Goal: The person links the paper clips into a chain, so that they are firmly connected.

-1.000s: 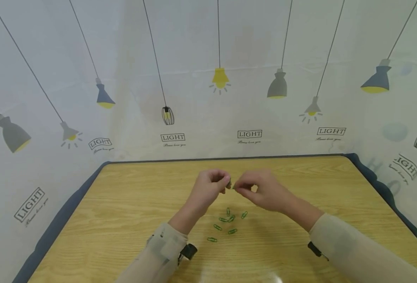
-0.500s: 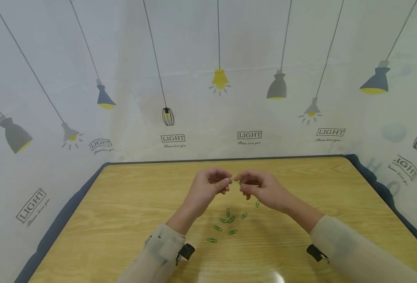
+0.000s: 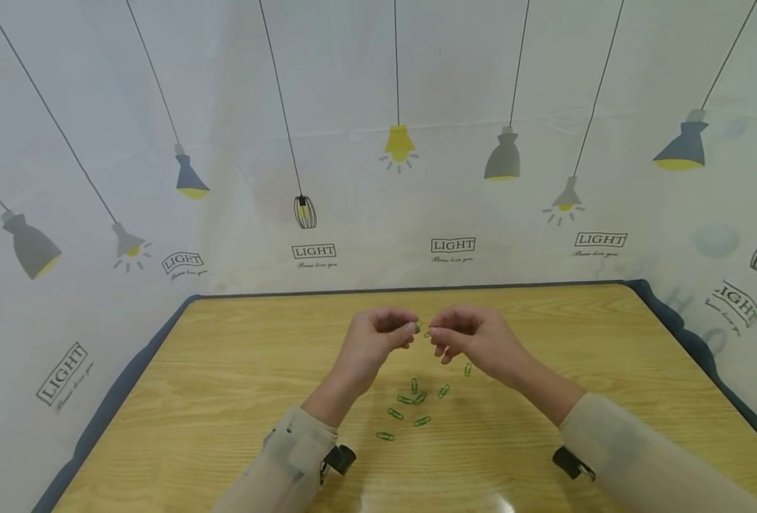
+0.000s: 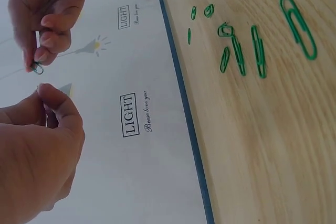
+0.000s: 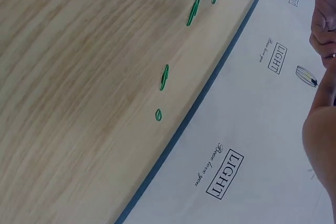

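Got a small green wire paper clip [image 3: 427,333] pinched at the tips of the right hand [image 3: 475,338], thumb and index squeezed together with basically no gap, other fingers curled loosely behind. Sticking out toward the left side, long axis on a slant, free end dipping down and across toward the opposite fingers in the head view.

Just across a thin strip of air, at the left hand [image 3: 375,338]: same kind of tight thumb-and-index pinch, on what looks like a second green clip [image 3: 418,325]. Mostly buried under the fingertips, so can't tell its long axis. Not touching, going by the head and left wrist views. Seems to hinge on that sliver: free end just beside the left fingers, right hand the closer one by virtue of holding it.

Farther off, below the right fingers: a loose green clip [image 3: 467,370], lying lengthwise away from the body. Then, lower and between both hands, a messy scatter of more green clips [image 3: 444,390] at all angles on a pale wood-grain counter [image 3: 224,377]. Way past the fingers, a white backdrop with printed lamps [image 3: 353,107].
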`<state>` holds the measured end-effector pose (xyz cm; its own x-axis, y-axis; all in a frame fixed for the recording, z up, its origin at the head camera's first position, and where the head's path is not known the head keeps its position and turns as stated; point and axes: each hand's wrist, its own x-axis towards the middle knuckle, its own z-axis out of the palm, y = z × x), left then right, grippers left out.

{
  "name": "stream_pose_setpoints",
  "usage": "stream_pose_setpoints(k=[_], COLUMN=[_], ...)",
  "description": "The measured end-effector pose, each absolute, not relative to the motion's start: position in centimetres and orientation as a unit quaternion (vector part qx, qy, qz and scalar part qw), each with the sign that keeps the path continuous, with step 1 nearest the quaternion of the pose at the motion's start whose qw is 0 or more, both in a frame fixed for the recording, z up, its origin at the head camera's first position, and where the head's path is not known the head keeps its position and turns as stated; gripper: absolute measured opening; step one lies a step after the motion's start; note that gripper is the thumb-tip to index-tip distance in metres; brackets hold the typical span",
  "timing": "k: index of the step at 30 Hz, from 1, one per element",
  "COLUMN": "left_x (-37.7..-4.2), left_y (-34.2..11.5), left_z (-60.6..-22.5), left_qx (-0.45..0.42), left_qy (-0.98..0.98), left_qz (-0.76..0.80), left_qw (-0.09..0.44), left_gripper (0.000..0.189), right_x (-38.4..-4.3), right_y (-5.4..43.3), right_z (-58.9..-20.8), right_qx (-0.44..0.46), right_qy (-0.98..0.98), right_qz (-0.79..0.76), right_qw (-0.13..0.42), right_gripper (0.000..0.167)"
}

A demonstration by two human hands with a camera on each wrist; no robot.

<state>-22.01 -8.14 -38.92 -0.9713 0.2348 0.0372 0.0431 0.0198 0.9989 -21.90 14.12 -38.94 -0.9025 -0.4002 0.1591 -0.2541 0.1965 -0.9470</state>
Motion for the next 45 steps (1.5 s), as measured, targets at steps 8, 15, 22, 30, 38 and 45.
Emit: stream_pose_setpoints(k=[8,15,22,30,38,45], left_x=[-22.2,-22.2,-22.0,-22.0,-22.0,-21.9], left_y=[-7.9,-7.7,-8.0,-7.9,-8.1,-8.3], left_z=[-39.0,-39.2,-39.0,-38.9,-39.0,-38.9], left_qx=[0.07,0.051,0.044,0.051,0.058,0.077], left_qy=[0.663,0.667,0.652,0.652,0.661,0.66], left_qz=[0.74,0.738,0.751,0.749,0.74,0.736], left_qw=[0.093,0.083,0.098,0.106,0.109,0.128], left_gripper=[0.021,0.021,0.026,0.027,0.024,0.024], right_x=[-21.6,-21.5,-21.8,-21.7,-21.7,-22.1], right_y=[13.8,13.0,13.0,13.1,13.2,13.7], right_z=[-39.2,-40.0,-40.3,-40.3,-40.4,-40.4], right_qx=[-0.26,-0.372,-0.433,-0.46,-0.448,-0.423], right_qy=[0.774,0.795,0.769,0.754,0.763,0.774], right_qz=[-0.577,-0.435,-0.35,-0.339,-0.326,-0.331], right_qw=[0.005,-0.203,-0.315,-0.325,-0.332,-0.335], right_gripper=[0.016,0.013,0.024,0.026,0.031,0.026])
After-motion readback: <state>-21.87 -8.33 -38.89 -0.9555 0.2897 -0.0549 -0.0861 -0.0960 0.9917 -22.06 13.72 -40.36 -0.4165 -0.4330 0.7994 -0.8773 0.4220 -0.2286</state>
